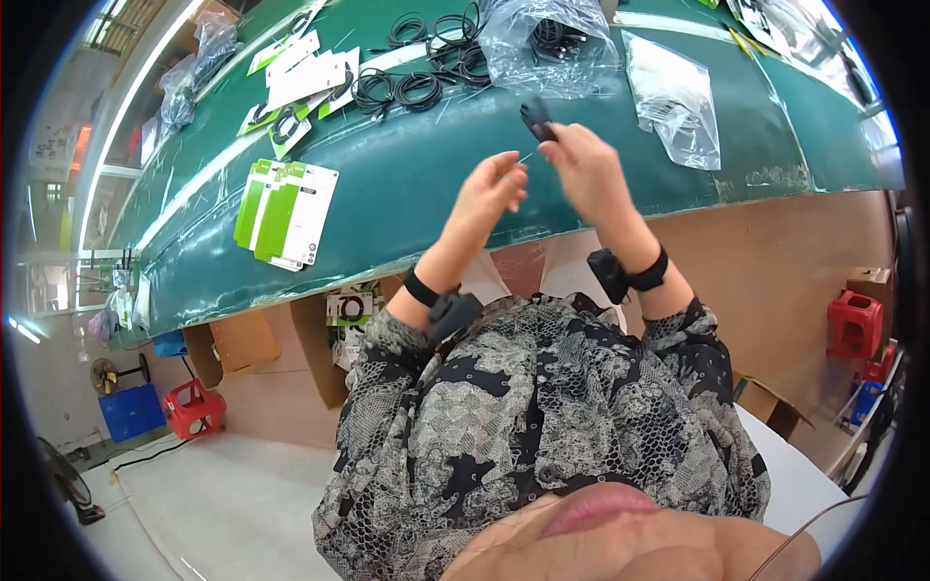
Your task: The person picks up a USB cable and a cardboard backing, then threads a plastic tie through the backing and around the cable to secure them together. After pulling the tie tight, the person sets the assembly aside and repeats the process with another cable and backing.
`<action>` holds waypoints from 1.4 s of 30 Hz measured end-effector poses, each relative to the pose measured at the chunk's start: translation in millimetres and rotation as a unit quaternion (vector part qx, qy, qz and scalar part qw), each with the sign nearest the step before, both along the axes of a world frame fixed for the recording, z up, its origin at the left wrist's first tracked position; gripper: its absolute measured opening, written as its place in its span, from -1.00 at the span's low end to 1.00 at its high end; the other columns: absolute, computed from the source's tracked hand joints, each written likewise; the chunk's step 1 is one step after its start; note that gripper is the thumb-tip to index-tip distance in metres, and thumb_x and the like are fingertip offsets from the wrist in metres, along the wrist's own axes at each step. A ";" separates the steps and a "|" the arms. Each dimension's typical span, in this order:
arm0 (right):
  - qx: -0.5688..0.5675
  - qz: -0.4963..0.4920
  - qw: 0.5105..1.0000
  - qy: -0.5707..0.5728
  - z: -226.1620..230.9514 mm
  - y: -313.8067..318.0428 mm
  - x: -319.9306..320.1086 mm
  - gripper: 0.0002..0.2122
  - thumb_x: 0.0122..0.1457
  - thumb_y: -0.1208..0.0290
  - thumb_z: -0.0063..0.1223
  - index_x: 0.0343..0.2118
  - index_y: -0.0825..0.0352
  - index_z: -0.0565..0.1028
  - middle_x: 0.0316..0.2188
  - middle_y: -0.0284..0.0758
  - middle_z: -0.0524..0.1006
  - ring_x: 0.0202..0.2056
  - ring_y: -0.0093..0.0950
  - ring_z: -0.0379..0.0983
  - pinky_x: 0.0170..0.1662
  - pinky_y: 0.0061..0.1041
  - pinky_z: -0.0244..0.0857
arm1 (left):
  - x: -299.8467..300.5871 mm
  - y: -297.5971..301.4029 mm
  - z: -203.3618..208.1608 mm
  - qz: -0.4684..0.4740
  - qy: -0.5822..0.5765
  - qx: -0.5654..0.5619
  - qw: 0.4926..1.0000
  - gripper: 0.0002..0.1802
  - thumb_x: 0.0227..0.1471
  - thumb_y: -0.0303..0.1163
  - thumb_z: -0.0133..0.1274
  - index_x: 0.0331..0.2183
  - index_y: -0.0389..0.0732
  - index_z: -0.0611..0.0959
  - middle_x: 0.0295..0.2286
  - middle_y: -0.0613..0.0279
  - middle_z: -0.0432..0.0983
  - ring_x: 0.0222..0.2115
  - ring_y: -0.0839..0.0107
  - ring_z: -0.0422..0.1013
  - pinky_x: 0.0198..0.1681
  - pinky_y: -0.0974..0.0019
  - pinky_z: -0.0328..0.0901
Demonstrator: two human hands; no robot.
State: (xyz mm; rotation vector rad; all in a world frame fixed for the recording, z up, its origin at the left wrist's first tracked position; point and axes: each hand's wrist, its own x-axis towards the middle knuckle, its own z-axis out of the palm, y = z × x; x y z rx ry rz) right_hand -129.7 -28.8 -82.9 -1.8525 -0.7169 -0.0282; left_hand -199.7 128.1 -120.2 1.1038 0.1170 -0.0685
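Note:
My right hand (pixel 589 172) is closed on a short black cable bundle (pixel 537 120), held just above the green tabletop; motion blurs its shape. Beside it, my left hand (pixel 489 192) has its fingers loosely bent and a little apart, with nothing plainly visible in them. A small gap separates the two hands. Beyond them lie several coiled black cables (pixel 418 91). Behind the black bundle is a clear plastic bag (pixel 504 60) with more black cables in it.
Green-and-white packaging cards (pixel 308 215) lie in a stack at the left. More cards (pixel 308 81) are spread behind them. A flat clear bag (pixel 670 97) lies to the right on the green table (pixel 407 208). Below stand cardboard boxes (pixel 247 341) and red stools (pixel 194 409).

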 end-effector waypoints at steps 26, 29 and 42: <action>-0.205 0.274 0.916 0.211 -26.7 27.9 20.2 -0.77 0.16 0.30 -0.02 -0.30 0.40 0.47 -0.64 -0.47 0.36 -0.67 -0.71 0.24 -0.62 -0.68 0.12 | -22.6 75.4 27.0 -0.244 0.197 0.166 0.935 -0.60 0.16 -0.17 -0.15 -0.29 -0.39 0.46 -0.42 -0.04 0.54 -0.54 0.30 0.52 -0.47 0.38 0.42; -0.074 0.206 0.885 0.411 -33.1 27.1 14.8 -0.79 0.20 0.32 -0.08 -0.33 0.38 0.46 -0.59 -0.47 0.36 -0.71 -0.71 0.19 -0.65 -0.69 0.10 | -35.1 90.0 37.3 -0.151 0.141 0.103 0.973 -0.61 0.14 -0.17 -0.10 -0.25 -0.37 0.49 -0.47 0.05 0.54 -0.56 0.37 0.49 -0.47 0.40 0.40; 0.075 0.116 0.879 0.456 -44.4 22.7 20.4 -0.78 0.25 0.31 -0.14 -0.29 0.38 0.45 -0.55 -0.46 0.36 -0.67 -0.73 0.18 -0.62 -0.71 0.10 | -95.5 289.6 7.0 0.231 0.250 0.866 0.366 -0.44 -0.27 -0.08 0.27 -0.23 -0.14 0.48 -0.22 0.21 0.36 -0.14 0.22 0.26 -0.08 0.13 0.15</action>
